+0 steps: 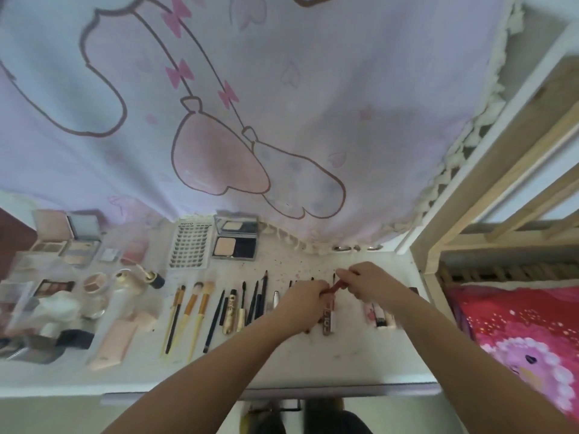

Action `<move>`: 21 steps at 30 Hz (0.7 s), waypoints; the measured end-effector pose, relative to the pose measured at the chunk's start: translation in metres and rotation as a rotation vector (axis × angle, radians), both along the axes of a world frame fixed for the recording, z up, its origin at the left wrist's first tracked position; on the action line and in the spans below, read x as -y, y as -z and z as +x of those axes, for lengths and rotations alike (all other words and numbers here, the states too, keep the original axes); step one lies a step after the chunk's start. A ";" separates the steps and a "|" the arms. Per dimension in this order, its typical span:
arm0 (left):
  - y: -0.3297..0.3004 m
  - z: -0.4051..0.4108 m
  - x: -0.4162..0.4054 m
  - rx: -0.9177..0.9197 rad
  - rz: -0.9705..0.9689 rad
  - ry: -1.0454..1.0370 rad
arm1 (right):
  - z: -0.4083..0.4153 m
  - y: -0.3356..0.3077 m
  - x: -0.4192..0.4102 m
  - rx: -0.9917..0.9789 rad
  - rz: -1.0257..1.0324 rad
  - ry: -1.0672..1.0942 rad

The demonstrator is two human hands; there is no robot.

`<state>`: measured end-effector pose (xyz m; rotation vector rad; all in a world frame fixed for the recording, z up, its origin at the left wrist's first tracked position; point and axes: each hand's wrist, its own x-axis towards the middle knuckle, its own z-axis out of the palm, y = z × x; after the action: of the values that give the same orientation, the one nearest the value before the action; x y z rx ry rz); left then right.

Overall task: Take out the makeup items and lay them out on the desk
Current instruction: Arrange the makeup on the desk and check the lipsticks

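Note:
Both hands meet over the white desk (313, 364). My left hand (302, 300) and my right hand (365, 281) each pinch an end of a slim red lip pencil (335, 288), held just above a row of laid-out items. Under the hands lie a clear lip gloss tube (327, 321) and several dark pencils. To the left lie several brushes (191, 311), a gold mascara (230, 314) and an open powder compact (235, 238). Small lip tubes (380, 314) lie to the right, partly hidden by my right forearm.
Palettes, bottles and a pink tube (114, 343) crowd the desk's left part, with a false-lash card (191, 244) behind. A lilac cartoon curtain (250, 104) hangs at the back. A wooden bed frame (488, 183) and red bedding (517, 333) stand right.

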<state>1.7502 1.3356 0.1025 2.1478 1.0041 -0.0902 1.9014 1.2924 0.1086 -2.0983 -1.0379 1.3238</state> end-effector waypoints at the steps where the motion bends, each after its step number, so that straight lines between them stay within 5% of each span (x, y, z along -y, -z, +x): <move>1: -0.003 -0.006 -0.002 -0.020 -0.017 0.033 | -0.001 -0.001 0.004 -0.077 0.009 0.062; 6: 0.011 -0.059 -0.008 -0.040 -0.244 0.025 | 0.043 -0.016 0.030 -0.218 0.064 0.498; 9: 0.017 -0.053 -0.010 0.046 -0.192 -0.084 | 0.039 -0.003 0.034 -0.209 0.031 0.419; 14: 0.028 0.003 0.007 0.028 -0.138 -0.117 | 0.012 0.039 0.030 0.067 -0.102 0.186; 19: 0.048 0.046 0.019 -0.025 -0.042 -0.291 | 0.002 0.066 0.037 0.691 -0.187 -0.121; 21: 0.058 0.058 0.024 -0.135 0.097 -0.257 | -0.006 0.071 0.038 0.773 -0.165 -0.171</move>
<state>1.8079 1.3117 0.0449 2.1019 1.3802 -0.0646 1.8953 1.2543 0.0373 -2.7856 -1.4630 0.6553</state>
